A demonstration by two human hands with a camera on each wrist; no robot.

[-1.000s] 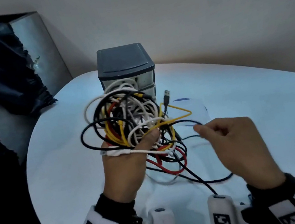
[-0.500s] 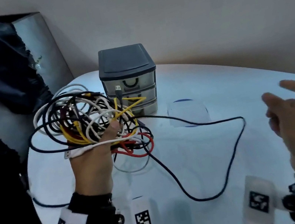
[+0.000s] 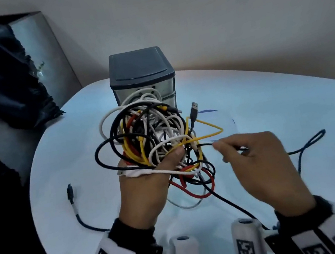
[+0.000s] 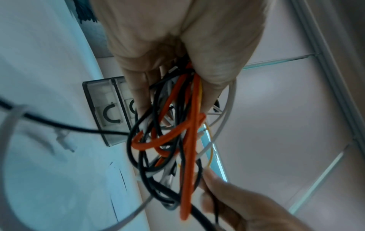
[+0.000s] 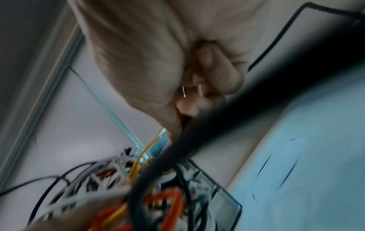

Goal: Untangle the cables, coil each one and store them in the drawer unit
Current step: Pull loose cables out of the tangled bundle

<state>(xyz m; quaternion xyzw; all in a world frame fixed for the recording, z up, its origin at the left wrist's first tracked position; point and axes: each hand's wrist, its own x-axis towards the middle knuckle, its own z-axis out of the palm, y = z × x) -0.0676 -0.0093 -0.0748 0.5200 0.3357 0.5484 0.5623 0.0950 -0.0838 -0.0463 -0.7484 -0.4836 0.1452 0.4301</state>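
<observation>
Still near the start: cables all knotted.
Left hand (image 3: 143,188) grips the cable bundle (image 3: 155,137); right hand (image 3: 263,161) pinches one black cable (image 3: 206,144); drawers (image 3: 143,82) shut.

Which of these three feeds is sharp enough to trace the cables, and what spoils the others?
Head view: sharpest, the cable bundle reads clearly, edges bowed by the wide lens. Left wrist view: near strands fairly sharp, left side motion-smeared. Right wrist view: worst, bundle blurred, and an out-of-focus black cable close to the lens crosses the frame.
</observation>
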